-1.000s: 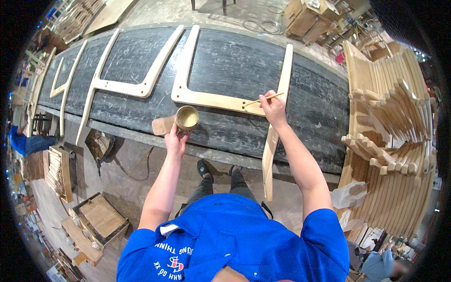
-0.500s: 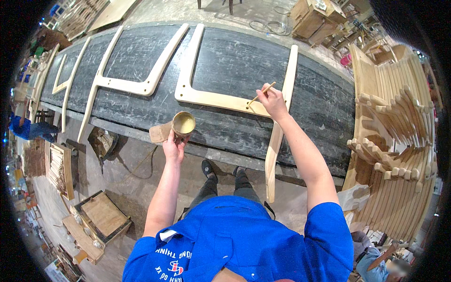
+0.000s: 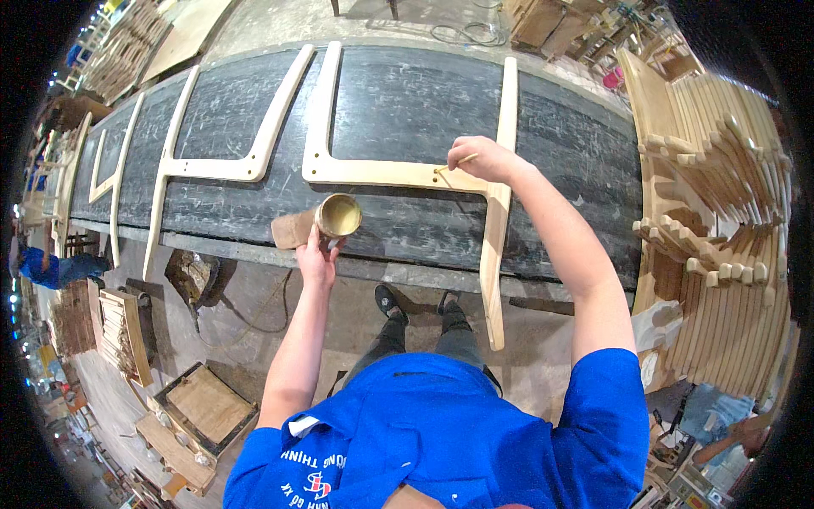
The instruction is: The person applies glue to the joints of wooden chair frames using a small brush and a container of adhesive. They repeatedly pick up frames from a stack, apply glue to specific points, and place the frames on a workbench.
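Observation:
My left hand (image 3: 317, 259) is closed around a small round cup (image 3: 341, 215) of yellowish paste or liquid, tipped so that its mouth shows. A brown flat wooden piece (image 3: 292, 230) lies against the cup's left side; I cannot tell whether the hand holds it too. In my right hand (image 3: 485, 159) a thin stick (image 3: 459, 161) is pinched, its tip at the dark holes in the crossbar of a pale wooden chair side frame (image 3: 381, 173). That frame rests on the dark tabletop (image 3: 407, 102), one leg jutting past the near edge.
More pale frames (image 3: 216, 168) lie along the table to the left. Stacked curved wooden parts (image 3: 721, 246) stand at the right. On the floor at left are a wooden crate (image 3: 123, 335) and a box (image 3: 208, 407). Other people are at the far left and lower right (image 3: 721, 424).
The view has shifted slightly. My right hand has turned, and the stick now lies lower at the holes instead of rising above the fingers. The cup has moved a little right over the table.

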The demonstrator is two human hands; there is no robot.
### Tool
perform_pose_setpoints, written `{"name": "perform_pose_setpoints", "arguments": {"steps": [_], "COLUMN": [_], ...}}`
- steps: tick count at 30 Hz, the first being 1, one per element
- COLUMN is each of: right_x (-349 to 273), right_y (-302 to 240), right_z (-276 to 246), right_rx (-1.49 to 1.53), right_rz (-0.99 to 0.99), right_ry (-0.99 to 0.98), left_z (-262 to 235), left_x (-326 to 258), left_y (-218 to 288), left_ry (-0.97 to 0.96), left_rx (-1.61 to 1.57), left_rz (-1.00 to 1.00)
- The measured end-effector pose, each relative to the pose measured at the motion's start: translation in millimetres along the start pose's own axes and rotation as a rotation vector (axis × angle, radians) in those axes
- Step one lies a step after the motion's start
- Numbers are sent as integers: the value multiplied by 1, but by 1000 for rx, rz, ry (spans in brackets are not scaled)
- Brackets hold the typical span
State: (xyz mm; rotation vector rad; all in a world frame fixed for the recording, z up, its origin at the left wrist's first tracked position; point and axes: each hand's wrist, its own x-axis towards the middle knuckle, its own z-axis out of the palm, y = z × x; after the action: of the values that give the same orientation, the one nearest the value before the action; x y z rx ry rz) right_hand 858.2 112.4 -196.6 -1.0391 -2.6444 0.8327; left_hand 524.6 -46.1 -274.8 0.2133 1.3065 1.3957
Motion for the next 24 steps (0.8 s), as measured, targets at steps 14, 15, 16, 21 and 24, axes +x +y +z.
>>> {"name": "perform_pose_setpoints", "arguments": {"steps": [14, 15, 16, 21, 24], "right_x": [-93, -101, -109, -150, -169], "right_y": [-21, -14, -6, 26, 34], "right_z": [11, 13, 14, 12, 2], "right_rx": [680, 702, 871, 1648, 1756], "right_rz": [293, 377, 468, 436, 356], "right_ry": [680, 683, 707, 745, 755], "left_z": [169, 180, 191, 212, 217], "left_x": [-38, -46, -54, -70, -69], "left_y": [-75, -78, -80, -97, -108], "left_ry": [-270, -268, -264, -265, -246], "left_rx": [81, 88, 94, -80, -115], "left_rz": [150, 154, 157, 123, 85]}}
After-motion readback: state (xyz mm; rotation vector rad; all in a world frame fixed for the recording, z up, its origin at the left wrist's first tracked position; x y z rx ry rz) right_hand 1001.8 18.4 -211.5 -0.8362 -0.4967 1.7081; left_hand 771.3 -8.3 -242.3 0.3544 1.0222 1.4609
